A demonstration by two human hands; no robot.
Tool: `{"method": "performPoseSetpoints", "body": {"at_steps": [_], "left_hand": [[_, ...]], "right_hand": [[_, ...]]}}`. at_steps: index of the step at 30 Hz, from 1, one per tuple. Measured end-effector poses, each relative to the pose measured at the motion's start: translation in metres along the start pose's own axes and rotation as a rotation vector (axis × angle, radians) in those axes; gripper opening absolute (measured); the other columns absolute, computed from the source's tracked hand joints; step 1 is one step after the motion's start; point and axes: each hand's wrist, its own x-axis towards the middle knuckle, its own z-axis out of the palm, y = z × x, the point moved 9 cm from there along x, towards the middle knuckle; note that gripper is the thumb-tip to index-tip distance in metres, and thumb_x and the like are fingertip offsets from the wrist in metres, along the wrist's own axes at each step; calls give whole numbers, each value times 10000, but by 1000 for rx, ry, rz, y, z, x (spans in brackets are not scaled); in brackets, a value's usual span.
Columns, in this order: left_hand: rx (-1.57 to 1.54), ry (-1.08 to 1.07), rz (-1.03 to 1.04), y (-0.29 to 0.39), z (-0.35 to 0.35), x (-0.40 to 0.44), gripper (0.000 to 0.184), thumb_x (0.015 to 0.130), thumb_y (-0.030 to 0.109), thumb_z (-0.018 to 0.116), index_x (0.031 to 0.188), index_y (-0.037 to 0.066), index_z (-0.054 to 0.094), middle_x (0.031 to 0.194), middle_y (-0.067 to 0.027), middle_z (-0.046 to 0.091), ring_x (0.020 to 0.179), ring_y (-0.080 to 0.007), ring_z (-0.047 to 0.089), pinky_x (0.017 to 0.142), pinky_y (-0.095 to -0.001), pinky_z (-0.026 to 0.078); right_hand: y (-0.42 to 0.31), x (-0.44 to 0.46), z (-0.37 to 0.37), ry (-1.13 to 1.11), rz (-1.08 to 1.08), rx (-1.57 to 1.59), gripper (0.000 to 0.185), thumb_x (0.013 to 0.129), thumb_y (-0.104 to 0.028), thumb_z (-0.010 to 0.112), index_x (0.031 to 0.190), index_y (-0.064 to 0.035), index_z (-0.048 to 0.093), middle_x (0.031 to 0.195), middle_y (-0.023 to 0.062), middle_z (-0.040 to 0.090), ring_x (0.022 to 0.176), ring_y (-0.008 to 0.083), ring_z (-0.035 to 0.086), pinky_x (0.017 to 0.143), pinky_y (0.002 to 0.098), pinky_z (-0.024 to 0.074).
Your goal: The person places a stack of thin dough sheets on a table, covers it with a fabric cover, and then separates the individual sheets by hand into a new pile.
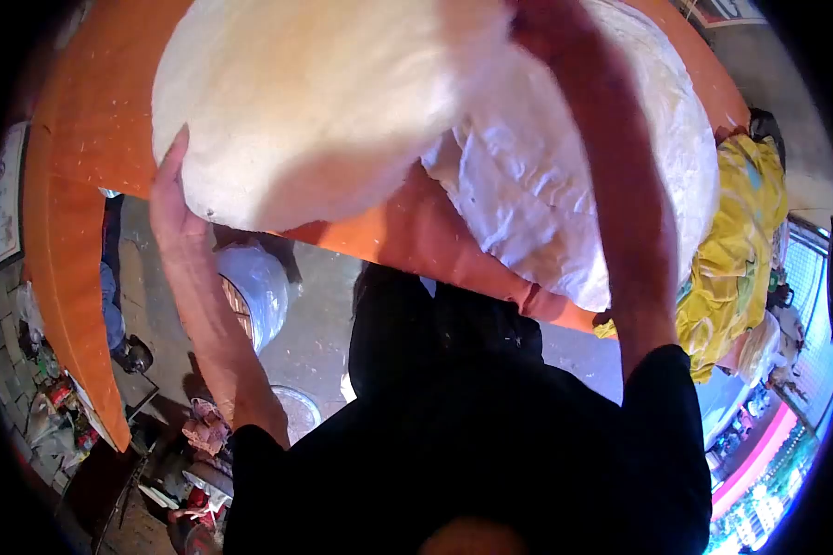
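A large, pale, round sheet that looks like thin flatbread (296, 102) is held up in front of me, over the orange table. My left hand (178, 190) grips its near left edge, thumb on top and fingers hidden beneath. My right hand (532, 14) reaches to the sheet's far right side at the top of the view; it is dark and blurred, and its fingers cannot be made out. Under my right forearm lies a second wide, wrinkled white sheet or stack of sheets (528, 185), reaching past the table's near edge.
The orange tabletop (83, 120) extends along the left. A yellow patterned cloth (736, 250) lies at the right end. Below the table stands a container wrapped in clear plastic (254, 287). Assorted clutter (60, 416) lies at lower left.
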Motion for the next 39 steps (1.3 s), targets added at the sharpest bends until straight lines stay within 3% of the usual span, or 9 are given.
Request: {"method": "performPoseSetpoints", "body": {"at_steps": [6,8,15,19,22,25,31,35,39], "left_hand": [[274,17,159,-52,-119,56,468,860,28,640,1284,-112,501,1269,-140,583,1131,-234,583,1031,-339,428],[274,30,116,-62,-138,67,469,863,15,625,1291,-119,488,1259,-142,591,1137,-234,581,1045,-339,414],[514,218,386,-56,-187,51,257,898,118,636,1119,-13,613,1051,-63,630,925,-166,568,829,-315,463],[496,203,345,-62,-168,60,326,963,162,575,1221,-36,559,1182,-109,608,1024,-198,575,906,-318,465],[614,230,554,-75,-180,72,379,974,141,547,1310,-27,497,1235,-140,583,1043,-230,569,922,-338,464],[735,360,698,-63,-124,48,423,978,118,525,1369,-20,440,1273,-157,562,1064,-253,560,920,-347,467],[686,505,394,-64,-202,65,363,956,186,574,1216,-65,537,1131,-137,624,957,-252,592,878,-356,482],[772,309,694,-49,-239,31,328,919,192,626,1121,-63,587,1035,-101,645,893,-218,604,847,-353,489],[833,375,684,-93,-42,-91,293,889,117,637,1132,-40,591,997,-94,647,873,-186,607,813,-316,504]], "right_hand": [[199,13,6,-234,-98,-591,170,782,-119,709,856,0,613,771,67,631,634,144,605,551,309,512],[249,-15,-5,176,720,-84,279,817,-171,692,989,31,605,855,107,657,722,207,648,618,321,536],[123,-51,1,259,15,-909,337,797,-159,743,1059,27,643,907,150,672,771,213,664,647,309,550],[69,-141,-65,501,62,-912,423,783,-143,771,1171,-31,642,1020,123,690,936,184,644,733,305,555],[34,-228,-184,853,170,-1085,332,780,-164,761,1067,-22,670,895,99,703,759,196,650,719,315,542],[37,-321,-305,1242,468,-620,419,829,-223,701,1149,30,608,935,171,655,738,272,664,656,369,569],[81,-317,-316,957,621,-73,465,865,-278,680,1178,35,538,961,236,636,816,356,679,727,396,596],[83,-301,-298,840,657,-89,324,843,-280,707,961,8,618,754,130,622,646,230,641,563,314,533],[69,-241,-280,458,475,-303,248,838,-286,710,731,-72,643,573,21,551,491,121,531,447,264,392]]}}
